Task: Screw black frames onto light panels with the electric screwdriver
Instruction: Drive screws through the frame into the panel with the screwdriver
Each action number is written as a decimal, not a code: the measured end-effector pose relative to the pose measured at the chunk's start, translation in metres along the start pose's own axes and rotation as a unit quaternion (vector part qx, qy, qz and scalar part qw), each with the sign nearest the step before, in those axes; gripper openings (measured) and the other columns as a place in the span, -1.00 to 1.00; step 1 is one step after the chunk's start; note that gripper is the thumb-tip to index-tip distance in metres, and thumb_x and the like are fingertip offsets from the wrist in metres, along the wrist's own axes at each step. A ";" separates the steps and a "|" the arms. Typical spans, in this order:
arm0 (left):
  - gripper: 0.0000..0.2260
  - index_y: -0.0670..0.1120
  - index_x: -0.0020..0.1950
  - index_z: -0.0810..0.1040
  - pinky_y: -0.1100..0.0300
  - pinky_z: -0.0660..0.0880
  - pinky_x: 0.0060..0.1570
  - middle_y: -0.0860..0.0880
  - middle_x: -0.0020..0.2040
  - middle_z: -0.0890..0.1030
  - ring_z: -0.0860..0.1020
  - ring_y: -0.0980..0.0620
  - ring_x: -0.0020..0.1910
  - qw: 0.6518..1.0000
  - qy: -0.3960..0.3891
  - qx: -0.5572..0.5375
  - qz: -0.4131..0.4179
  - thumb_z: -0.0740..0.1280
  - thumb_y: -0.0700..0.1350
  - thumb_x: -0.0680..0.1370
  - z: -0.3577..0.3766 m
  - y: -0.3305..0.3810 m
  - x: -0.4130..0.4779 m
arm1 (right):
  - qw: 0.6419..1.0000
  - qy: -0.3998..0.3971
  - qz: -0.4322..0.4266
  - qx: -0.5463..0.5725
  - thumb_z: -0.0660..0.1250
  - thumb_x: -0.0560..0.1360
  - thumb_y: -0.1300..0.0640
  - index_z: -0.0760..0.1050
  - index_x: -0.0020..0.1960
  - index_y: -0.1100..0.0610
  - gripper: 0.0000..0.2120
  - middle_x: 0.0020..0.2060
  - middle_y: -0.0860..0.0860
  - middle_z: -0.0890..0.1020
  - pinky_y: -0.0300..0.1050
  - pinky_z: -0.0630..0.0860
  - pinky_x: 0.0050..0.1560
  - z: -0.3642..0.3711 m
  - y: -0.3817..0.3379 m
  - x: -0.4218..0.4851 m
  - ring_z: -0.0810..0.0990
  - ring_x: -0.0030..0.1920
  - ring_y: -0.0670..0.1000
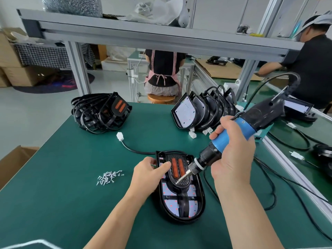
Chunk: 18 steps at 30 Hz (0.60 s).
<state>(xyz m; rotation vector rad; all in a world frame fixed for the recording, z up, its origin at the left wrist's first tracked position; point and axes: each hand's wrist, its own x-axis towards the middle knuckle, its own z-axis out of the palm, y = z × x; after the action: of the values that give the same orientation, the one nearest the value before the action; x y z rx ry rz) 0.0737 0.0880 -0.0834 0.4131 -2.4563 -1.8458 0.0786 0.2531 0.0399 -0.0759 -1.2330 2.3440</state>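
A D-shaped light panel [195, 211] lies flat on the green mat, its white board dotted with red. A black frame [182, 185] with two orange strips sits on top of it. My left hand [150, 174] holds the panel's left edge, thumb lying on the frame. My right hand [233, 155] grips the blue sleeve of the electric screwdriver [239, 135], which slants down to the left. Its bit tip touches the frame just below the orange strips. A small heap of silver screws [107, 177] lies left of the panel.
A pile of loose black frames [100, 112] sits at the back left. Several light panels [201, 109] stand in a row at the back right with white connectors. Cables trail across the mat on the right. A cardboard box [12, 164] stands off the left edge. Two people work behind.
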 end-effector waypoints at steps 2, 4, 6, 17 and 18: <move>-0.60 -0.04 -0.06 0.56 0.18 0.33 -0.42 0.07 -0.36 0.49 0.44 0.06 -0.39 1.000 0.000 0.003 -0.005 0.42 0.25 0.34 0.001 0.000 0.000 | 0.999 -0.022 -0.009 -0.022 0.39 0.47 0.31 0.47 -0.09 0.15 -0.87 -0.44 -0.03 0.50 -0.24 0.48 -0.37 0.003 0.004 -0.003 0.46 -0.46 -0.03; -0.54 -0.05 -0.04 0.55 0.16 0.35 -0.40 0.04 -0.33 0.52 0.46 0.03 -0.37 1.000 0.001 0.011 -0.009 0.39 0.28 0.30 0.000 -0.001 0.001 | 0.998 -0.048 -0.013 -0.045 0.41 0.42 0.27 0.47 -0.10 0.16 -0.87 -0.45 -0.02 0.50 -0.22 0.47 -0.37 0.006 0.009 -0.007 0.47 -0.47 -0.03; -0.55 -0.04 -0.06 0.54 0.17 0.35 -0.42 0.06 -0.35 0.51 0.45 0.05 -0.39 1.000 0.002 0.018 -0.010 0.38 0.29 0.30 0.000 -0.002 0.002 | 0.996 -0.067 -0.014 -0.062 0.40 0.37 0.24 0.46 -0.13 0.18 -0.86 -0.47 0.00 0.49 -0.25 0.45 -0.38 0.009 0.015 -0.012 0.45 -0.48 -0.02; -0.67 -0.02 -0.11 0.53 0.18 0.35 -0.41 0.09 -0.38 0.58 0.48 0.08 -0.41 1.000 0.015 0.020 -0.009 0.46 0.21 0.39 0.001 0.000 0.002 | 0.992 -0.093 0.001 -0.079 0.43 0.34 0.23 0.47 -0.10 0.18 -0.81 -0.51 0.04 0.46 -0.24 0.43 -0.41 0.019 0.033 -0.023 0.44 -0.50 0.00; -0.70 -0.02 -0.12 0.53 0.18 0.35 -0.41 0.10 -0.37 0.57 0.48 0.08 -0.40 1.000 0.018 0.024 -0.007 0.47 0.18 0.42 0.002 0.000 0.003 | 0.992 -0.095 0.005 -0.079 0.43 0.34 0.23 0.48 -0.09 0.17 -0.81 -0.50 0.04 0.47 -0.24 0.43 -0.40 0.019 0.034 -0.023 0.44 -0.50 0.00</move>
<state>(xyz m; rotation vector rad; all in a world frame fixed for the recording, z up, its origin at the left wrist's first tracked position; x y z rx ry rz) 0.0709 0.0889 -0.0844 0.4634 -2.4842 -1.7724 0.0806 0.2124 0.0203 0.0907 -1.5105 2.3007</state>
